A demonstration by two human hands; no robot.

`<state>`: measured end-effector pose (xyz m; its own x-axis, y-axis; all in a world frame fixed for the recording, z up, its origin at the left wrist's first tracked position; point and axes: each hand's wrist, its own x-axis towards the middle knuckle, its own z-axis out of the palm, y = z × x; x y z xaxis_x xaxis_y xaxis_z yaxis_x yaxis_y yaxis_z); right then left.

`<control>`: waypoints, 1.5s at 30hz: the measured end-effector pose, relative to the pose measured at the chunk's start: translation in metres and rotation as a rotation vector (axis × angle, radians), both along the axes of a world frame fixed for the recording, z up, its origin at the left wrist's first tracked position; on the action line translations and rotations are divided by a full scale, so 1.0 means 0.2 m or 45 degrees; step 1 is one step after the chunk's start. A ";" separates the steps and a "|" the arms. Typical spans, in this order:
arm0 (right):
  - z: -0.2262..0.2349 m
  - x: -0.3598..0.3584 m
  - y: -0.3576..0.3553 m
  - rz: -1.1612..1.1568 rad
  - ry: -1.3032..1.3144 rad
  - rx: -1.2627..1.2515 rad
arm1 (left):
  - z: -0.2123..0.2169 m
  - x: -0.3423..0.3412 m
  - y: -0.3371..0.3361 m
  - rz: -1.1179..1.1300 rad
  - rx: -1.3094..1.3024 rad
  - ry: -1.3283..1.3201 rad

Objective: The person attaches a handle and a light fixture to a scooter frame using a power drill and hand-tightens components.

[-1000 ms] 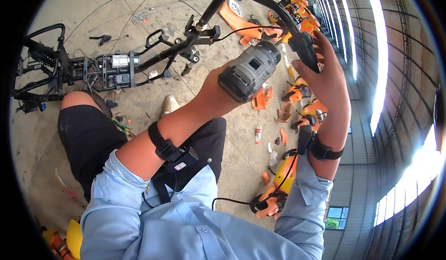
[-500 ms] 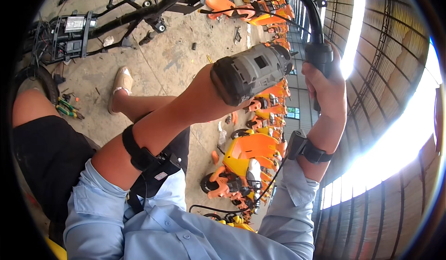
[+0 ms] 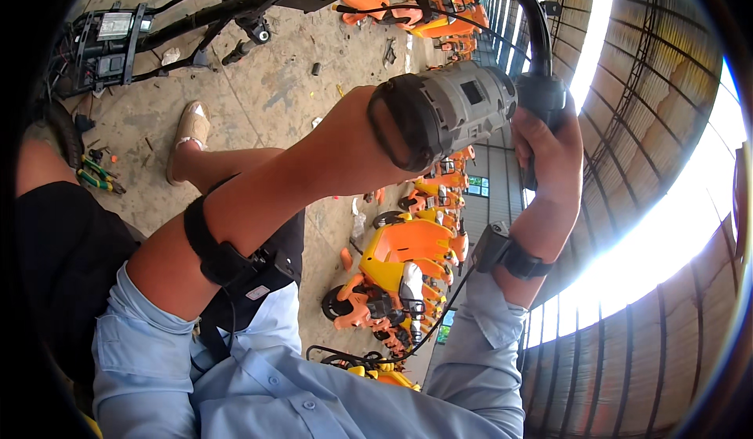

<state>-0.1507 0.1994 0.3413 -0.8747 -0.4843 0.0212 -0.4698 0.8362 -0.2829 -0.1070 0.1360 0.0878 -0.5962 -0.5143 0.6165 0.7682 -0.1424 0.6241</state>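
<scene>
Above concrete floor (image 3: 267, 102), left hand (image 3: 357, 137) fingers wrapped round grey power tool (image 3: 451, 114), long axis pointing rightward toward right hand (image 3: 549, 145) fingers gripping black handlebar (image 3: 537, 86).

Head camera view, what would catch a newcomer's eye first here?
Most striking is the grey power tool held up at centre in the left hand. Just right of it, the right hand grips a black handlebar grip on a curved black bar. Below and behind, orange scooter bodies crowd the concrete floor.
</scene>
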 end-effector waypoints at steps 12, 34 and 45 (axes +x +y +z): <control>-0.01 0.00 0.01 -0.002 0.029 -0.013 | 0.01 -0.01 0.01 0.018 -0.033 -0.003; -0.01 0.03 0.00 -0.002 0.102 0.019 | 0.09 0.05 -0.09 0.093 -0.030 -0.017; -0.01 -0.02 0.04 0.050 0.161 0.046 | 0.15 0.11 -0.21 -0.129 -0.072 -0.094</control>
<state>-0.1540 0.2081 0.3395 -0.8464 -0.5206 0.1118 -0.5325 0.8250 -0.1893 -0.0854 0.0935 0.1183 -0.6880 -0.4147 0.5955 0.7035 -0.1800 0.6875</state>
